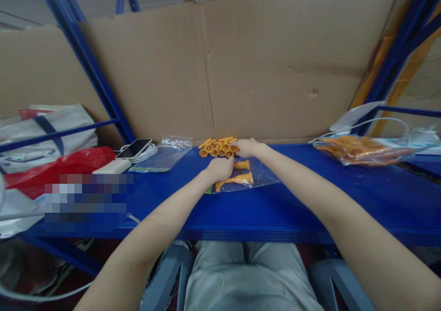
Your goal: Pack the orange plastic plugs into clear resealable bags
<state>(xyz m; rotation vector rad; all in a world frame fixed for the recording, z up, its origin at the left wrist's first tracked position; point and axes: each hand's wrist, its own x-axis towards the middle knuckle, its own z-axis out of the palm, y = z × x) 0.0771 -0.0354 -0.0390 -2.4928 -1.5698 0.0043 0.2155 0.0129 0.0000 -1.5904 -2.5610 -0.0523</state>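
Observation:
A pile of small orange plastic pieces (217, 147) lies on the blue shelf (310, 196) against the cardboard backing. My right hand (247, 147) is curled at the pile's right end, fingers closed on one orange piece. My left hand (219, 168) rests just in front of the pile, fingers curled under; what they hold is hidden. Under and beside it lies a clear plastic bag (255, 177) with two orange pieces (237, 180) in it.
An empty clear bag (165, 155), a phone (133, 148) with a white cable and a white power bank (112, 166) lie to the left, beside a red bag (55, 168). A bag full of orange pieces (361, 149) sits at the right. Blue rack posts frame both sides.

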